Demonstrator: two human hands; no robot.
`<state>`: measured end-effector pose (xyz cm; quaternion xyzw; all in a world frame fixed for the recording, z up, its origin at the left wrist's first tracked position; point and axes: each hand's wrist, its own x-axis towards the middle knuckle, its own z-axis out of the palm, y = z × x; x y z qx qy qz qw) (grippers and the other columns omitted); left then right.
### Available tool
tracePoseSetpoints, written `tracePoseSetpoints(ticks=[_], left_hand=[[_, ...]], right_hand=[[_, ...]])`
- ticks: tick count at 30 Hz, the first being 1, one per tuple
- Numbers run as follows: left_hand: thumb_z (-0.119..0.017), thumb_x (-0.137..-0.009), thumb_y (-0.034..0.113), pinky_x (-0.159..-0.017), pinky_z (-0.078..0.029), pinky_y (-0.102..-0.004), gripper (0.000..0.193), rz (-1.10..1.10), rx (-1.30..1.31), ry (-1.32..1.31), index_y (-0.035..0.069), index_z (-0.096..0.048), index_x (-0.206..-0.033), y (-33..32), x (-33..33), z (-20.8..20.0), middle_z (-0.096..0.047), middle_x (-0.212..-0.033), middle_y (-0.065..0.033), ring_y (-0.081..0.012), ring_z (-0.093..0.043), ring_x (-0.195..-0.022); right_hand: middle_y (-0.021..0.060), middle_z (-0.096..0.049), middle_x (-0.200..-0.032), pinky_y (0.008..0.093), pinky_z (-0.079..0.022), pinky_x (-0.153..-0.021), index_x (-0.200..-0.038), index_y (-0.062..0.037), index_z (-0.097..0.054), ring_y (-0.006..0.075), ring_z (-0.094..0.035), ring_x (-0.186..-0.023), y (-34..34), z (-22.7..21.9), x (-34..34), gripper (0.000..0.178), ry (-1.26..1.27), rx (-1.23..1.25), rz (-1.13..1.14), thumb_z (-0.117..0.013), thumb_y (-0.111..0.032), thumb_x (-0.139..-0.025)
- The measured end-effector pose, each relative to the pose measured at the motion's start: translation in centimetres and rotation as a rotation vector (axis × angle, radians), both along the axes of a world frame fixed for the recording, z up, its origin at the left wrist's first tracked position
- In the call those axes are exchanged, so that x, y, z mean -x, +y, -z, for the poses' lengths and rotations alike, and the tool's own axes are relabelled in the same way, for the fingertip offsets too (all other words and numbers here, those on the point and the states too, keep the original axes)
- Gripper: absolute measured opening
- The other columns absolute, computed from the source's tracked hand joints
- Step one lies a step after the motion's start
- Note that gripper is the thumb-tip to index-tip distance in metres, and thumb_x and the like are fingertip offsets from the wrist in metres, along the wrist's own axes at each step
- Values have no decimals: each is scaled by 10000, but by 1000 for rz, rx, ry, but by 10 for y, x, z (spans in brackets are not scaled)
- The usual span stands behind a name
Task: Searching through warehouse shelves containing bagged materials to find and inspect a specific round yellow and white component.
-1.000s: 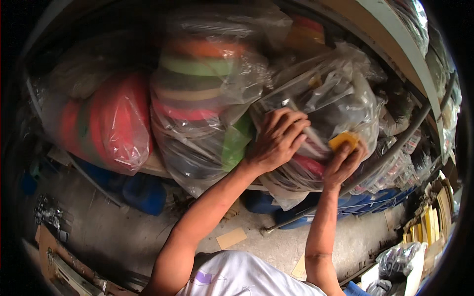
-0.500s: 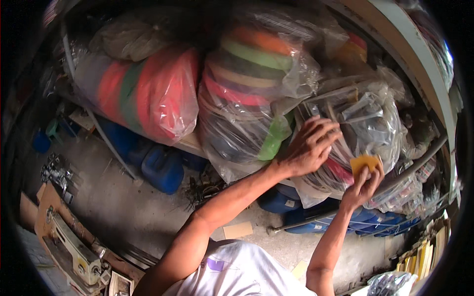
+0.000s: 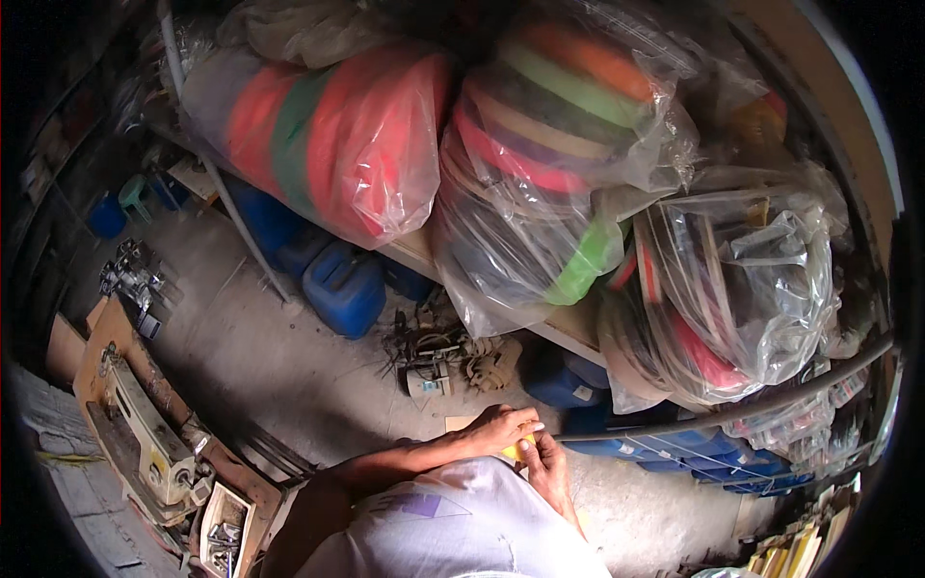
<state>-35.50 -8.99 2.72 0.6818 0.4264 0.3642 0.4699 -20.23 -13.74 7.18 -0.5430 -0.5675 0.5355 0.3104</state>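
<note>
Close to the front of my white shirt, my left hand (image 3: 493, 430) and my right hand (image 3: 549, 470) meet. Between them shows a small flat yellow piece (image 3: 517, 449); what it is made of I cannot make out. The fingers of both hands are closed on it and cover most of it. Ahead to the right, apart from my hands, a clear plastic bag (image 3: 780, 289) of flat curved rolls lies on a shelf.
Large bags of colored rolls, one mostly red (image 3: 376, 144) and one multicolored (image 3: 549, 125), rest on the shelf. A metal bar (image 3: 732, 418) crosses at right. Blue jerrycans (image 3: 345, 289) stand below. A sewing machine (image 3: 145, 424) sits at lower left.
Both hands have drawn back from the bag toward my body and come together. My right hand brought the yellow piece; the left, previously over the bag, now grips it too. The view has shifted.
</note>
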Motion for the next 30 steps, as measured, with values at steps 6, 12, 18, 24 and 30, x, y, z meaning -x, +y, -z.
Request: tracePoseSetpoints(ticks=[6, 12, 18, 24, 30], left_hand=[[-605, -947, 159, -692, -481, -267, 151, -124, 183, -337, 25, -613, -1014, -2, 7, 19, -624, -828, -31, -85, -574, -786], [-624, -942, 171, -725, -480, -255, 164, -141, 195, -501, 21, -612, -1006, -5, 6, 19, -618, -876, -12, -82, -567, -833], [-650, -903, 195, -1018, -407, -409, 469, -712, -481, -86, 44, -495, -1319, 69, 45, -46, -535, -1288, -163, -316, -501, -1208], [-614, -890, 355, -1148, -71, -566, 811, -840, -687, 74, -132, -242, -1421, 147, 27, -130, -53, -1532, -353, -488, -31, -1439], [-642, -853, 380, -1099, -81, -664, 824, -951, -688, 293, -170, -312, -1370, 154, 6, -141, -46, -1483, -433, -582, -40, -1395]], right_hand=[[47, -628, -771, 253, -457, -595, -990, 12, -592, 97, -562, -626, 13, 4, 7, 222, 55, 98, -92, -555, -207, -989], [50, -619, -759, 257, -469, -629, -972, 10, -564, 106, -568, -637, 10, 4, 8, 206, 159, 154, -123, -538, -193, -997], [52, -630, -772, 252, -466, -661, -958, 1, -562, 105, -566, -670, 3, 2, 5, 199, 160, 170, -121, -548, -194, -996], [42, -625, -768, 247, -450, -663, -938, -10, -567, 100, -549, -680, 2, 5, 7, 201, 140, 206, -132, -558, -204, -992], [31, -616, -759, 241, -440, -672, -930, -10, -573, 97, -541, -685, 2, 1, 10, 187, 92, 222, -100, -555, -187, -991]])
